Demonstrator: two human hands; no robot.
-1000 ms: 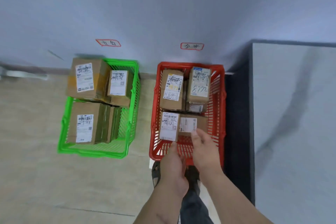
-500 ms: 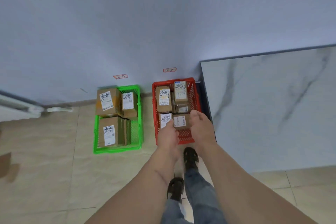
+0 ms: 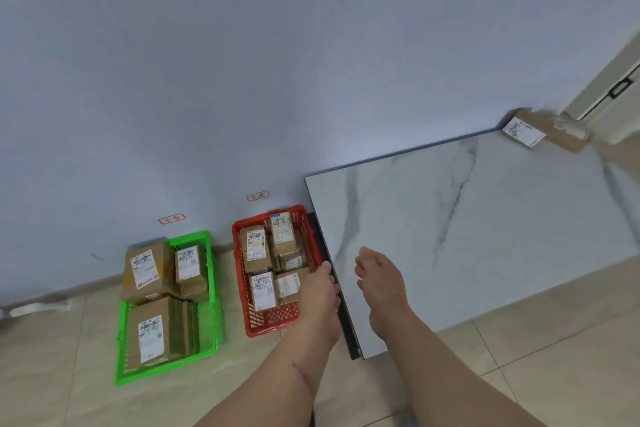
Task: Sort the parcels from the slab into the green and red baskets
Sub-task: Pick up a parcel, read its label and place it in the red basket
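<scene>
Both hands hold nothing, fingers loose and a little apart. The left hand [image 3: 322,291] is over the red plastic basket [image 3: 242,288] of brown boxes; the right hand [image 3: 379,279] is over the white marble slab [image 3: 485,218]. The green plastic basket [image 3: 214,288] sits left. One brown cardboard parcel [image 3: 543,130] lies far away at the slab's back corner, well apart from the fingers.

— Lying on the marble counter [image 3: 485,236]?
— Just one labelled parcel [image 3: 543,130], sitting at the far right corner.
— And standing on the tiled floor [image 3: 554,357]?
— Green basket [image 3: 214,288] and red basket [image 3: 239,288], sitting side by side against the wall, beside the counter.
</scene>
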